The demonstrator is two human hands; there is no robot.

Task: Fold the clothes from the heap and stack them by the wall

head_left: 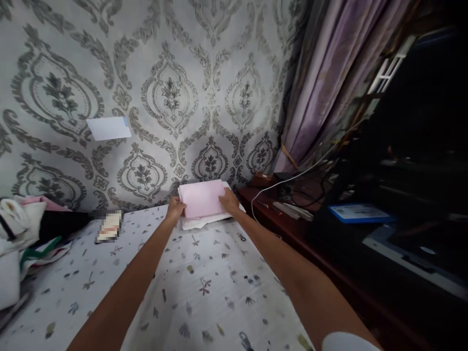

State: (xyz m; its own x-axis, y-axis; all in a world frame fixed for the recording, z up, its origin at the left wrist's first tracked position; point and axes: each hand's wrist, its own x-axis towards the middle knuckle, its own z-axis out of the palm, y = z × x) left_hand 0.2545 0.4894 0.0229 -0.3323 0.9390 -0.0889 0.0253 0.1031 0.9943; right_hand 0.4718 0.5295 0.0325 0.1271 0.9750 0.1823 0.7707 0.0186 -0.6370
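Both my arms reach forward to a folded pink cloth (203,199) at the far end of the bed, close to the wall. It lies on top of a folded white cloth (199,223), whose edge sticks out below it. On its left edge, my left hand (176,208) is closed with the thumb on top. My right hand (229,201) grips the opposite edge in the same way. The fingers under the cloth are hidden from me.
A patterned white sheet (197,292) covers the bed. Heaped clothes (29,239) lie at the left, near a blurred phone-like object (109,226). To the right stands a dark red table (263,197) with a white cable (292,176) and a blue-edged item (360,213).
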